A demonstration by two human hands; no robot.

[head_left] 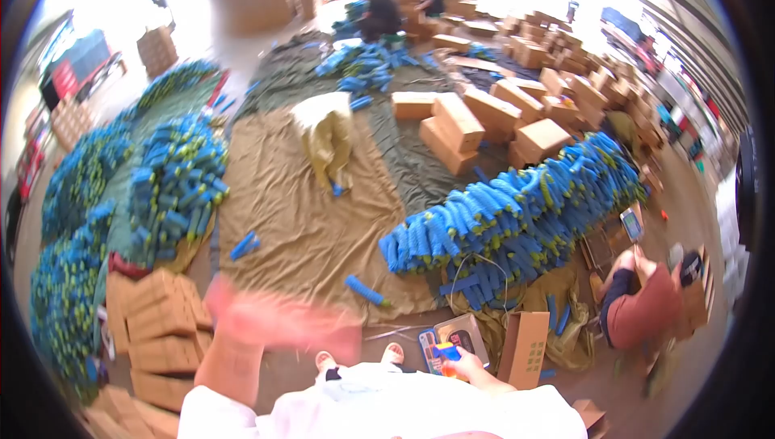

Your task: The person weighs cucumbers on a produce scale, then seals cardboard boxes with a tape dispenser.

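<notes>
At lower left, my left hand (230, 310) is smeared by motion, and a pinkish-red blurred shape (315, 330) stretches from it to the right; I cannot tell what this is. My right hand (467, 364) is closed around a small blue-and-orange object (446, 350) in front of my body. Just beyond that object lies a shallow open container (468, 334) with a dark, printed interior. An upright cardboard box (523, 350) with printed characters stands to the right of my right hand. Both my feet (393, 352) show below, in open footwear.
A long stack of blue-sleeved, green-ended items (517, 213) lies ahead right, with more heaps (178, 172) at left. Cardboard boxes (165, 326) are at lower left, others farther right. A brown tarp (282, 237) covers the floor. A seated person (646, 310) is at right; others are farther back.
</notes>
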